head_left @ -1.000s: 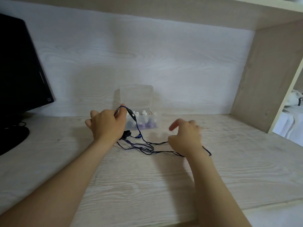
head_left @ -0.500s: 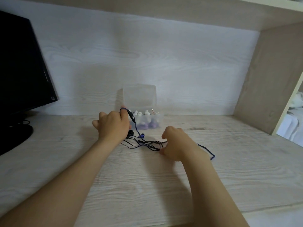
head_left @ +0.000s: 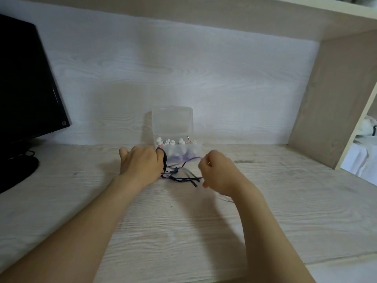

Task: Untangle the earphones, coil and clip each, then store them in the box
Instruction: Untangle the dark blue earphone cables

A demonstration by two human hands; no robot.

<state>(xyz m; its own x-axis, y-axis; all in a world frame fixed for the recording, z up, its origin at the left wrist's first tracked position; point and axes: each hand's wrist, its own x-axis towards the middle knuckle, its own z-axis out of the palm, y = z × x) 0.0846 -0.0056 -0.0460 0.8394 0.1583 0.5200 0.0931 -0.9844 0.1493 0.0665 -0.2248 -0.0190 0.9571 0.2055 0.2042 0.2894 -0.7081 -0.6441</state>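
Right hand (head_left: 220, 173) lifted, pinching earphones (head_left: 179, 178); left hand (head_left: 140, 166) grips them.

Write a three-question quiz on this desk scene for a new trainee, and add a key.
1. Multiple choice: the clear box is A) shut; B) open, with its lid upright; C) tipped on its side.
2. True or false: the earphone cable is already coiled and clipped.
3. Fill in: the cable loops over a finger of the ___ hand.

Key
1. B.
2. False: it lies in a loose tangle between the hands.
3. Left: the loop is over a finger of the left hand.
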